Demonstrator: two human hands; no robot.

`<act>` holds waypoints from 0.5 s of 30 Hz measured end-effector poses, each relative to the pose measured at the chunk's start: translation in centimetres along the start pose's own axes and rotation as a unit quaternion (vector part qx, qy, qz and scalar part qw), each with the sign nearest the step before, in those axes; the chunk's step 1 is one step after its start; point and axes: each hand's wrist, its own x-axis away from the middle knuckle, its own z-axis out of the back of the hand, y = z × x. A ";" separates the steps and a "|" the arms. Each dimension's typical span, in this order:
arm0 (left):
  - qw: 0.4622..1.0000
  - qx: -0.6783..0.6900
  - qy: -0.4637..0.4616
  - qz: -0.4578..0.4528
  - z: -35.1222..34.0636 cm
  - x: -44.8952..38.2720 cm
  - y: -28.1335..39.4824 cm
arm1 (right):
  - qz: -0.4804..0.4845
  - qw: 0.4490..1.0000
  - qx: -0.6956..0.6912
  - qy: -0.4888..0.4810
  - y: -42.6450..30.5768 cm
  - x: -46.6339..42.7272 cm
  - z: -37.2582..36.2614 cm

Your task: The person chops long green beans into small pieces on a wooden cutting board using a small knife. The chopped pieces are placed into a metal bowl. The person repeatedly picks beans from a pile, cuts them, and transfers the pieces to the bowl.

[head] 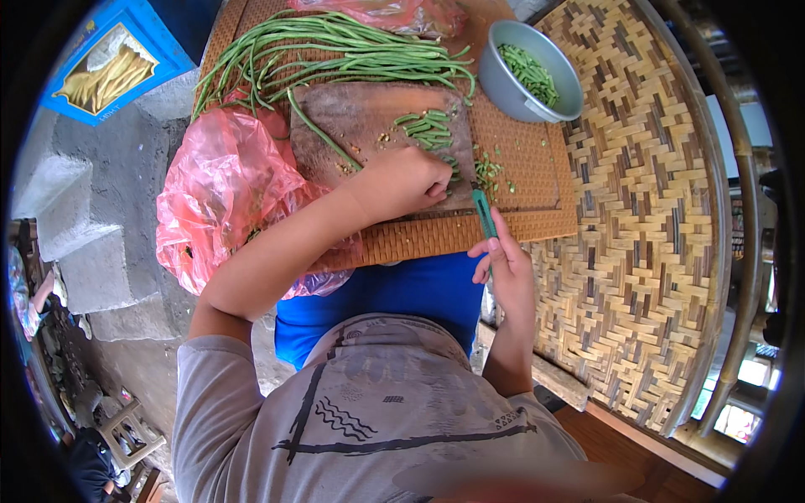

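My left hand (409, 179) is curled low over the wooden cutting board (377, 107), beside cut green bean pieces (429, 129); whether it grips anything is hidden. One long bean (321, 135) lies slanted across the board, its lower end near my left wrist. My right hand (506, 254) holds a knife by its green handle (483, 210) at the board's right edge; little of the blade shows. A bundle of long green beans (352, 53) lies behind the board. At the back right, a grey metal bowl (490, 75) holds cut pieces (531, 72).
The woven rattan-like table (534, 179) bears small green scraps right of the board. A pink plastic bag (220, 182) overlaps its left side; another (390, 12) lies at the back. A blue box (170, 50) is at upper left. A woven bamboo panel (641, 220) stands at right.
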 end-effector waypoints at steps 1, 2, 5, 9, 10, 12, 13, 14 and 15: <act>1.000 0.004 0.001 -0.010 0.0 0.0 0.1 | 0.015 1.000 0.002 0.001 0.3 0.0 0.0; 1.000 0.008 0.002 -0.020 0.2 -0.1 0.1 | 0.025 1.000 0.001 0.004 0.5 0.0 0.0; 0.999 0.014 -0.036 0.009 1.4 -0.3 -0.2 | 0.054 0.998 0.012 0.016 1.0 -0.1 -0.1; 0.996 0.003 -0.082 0.030 3.4 0.0 -0.8 | 0.036 0.999 0.011 0.026 1.1 0.2 -0.1; 0.995 0.002 -0.092 0.022 3.8 0.0 -0.9 | 0.041 0.999 0.016 0.025 1.1 0.2 -0.2; 0.993 -0.001 -0.116 0.011 4.1 0.0 -1.2 | 0.042 0.999 0.024 0.026 1.0 0.3 -0.2; 0.993 -0.001 -0.117 0.009 4.1 -0.1 -1.2 | 0.049 0.998 0.030 0.023 1.0 0.3 -0.2; 0.992 -0.002 -0.123 0.012 4.0 -0.1 -1.3 | 0.052 0.998 0.036 0.022 1.0 0.3 -0.2; 0.992 -0.004 -0.127 0.015 4.0 -0.1 -1.3 | 0.056 0.997 0.038 0.022 1.0 0.3 -0.2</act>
